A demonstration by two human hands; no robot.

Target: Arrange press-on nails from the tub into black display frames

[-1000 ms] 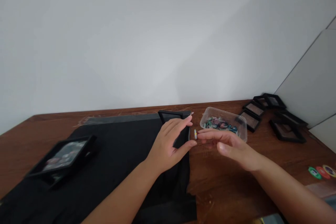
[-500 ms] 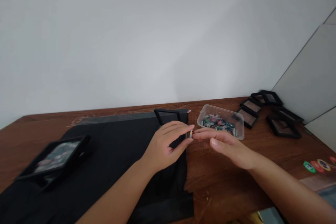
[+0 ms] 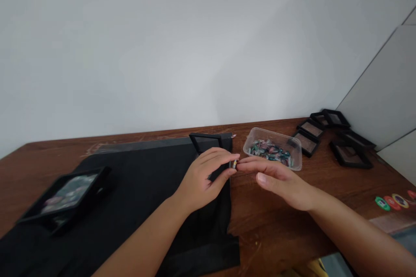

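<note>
Between the thumb and fingers of my left hand (image 3: 203, 177) is a small shiny piece (image 3: 234, 164) with a yellow spot; its exact kind is too small to make out. My right hand (image 3: 281, 178) has its fingers stretched out, their tips beside the piece and possibly touching it. The thumb stands apart from those fingers. Behind my left hand, an open black frame (image 3: 208, 136) is partly covered by the fingers. Just beyond my right hand, a clear plastic tub (image 3: 296, 151) holds many small wrapped pieces (image 3: 268, 149) in green, pink and dark blue.
A black cloth (image 3: 136, 190) covers part of the wooden table (image 3: 256, 229). On its left lies a black frame box (image 3: 68, 194) with wrapped pieces showing through. Several black frames (image 3: 351, 156) lie at the right by the wall. Round coloured stickers (image 3: 391, 202) are near the right edge.
The small piece tilts slightly and has shifted a little left between the left fingertips. Both hands otherwise keep almost the same pose; the view has shifted very slightly.
</note>
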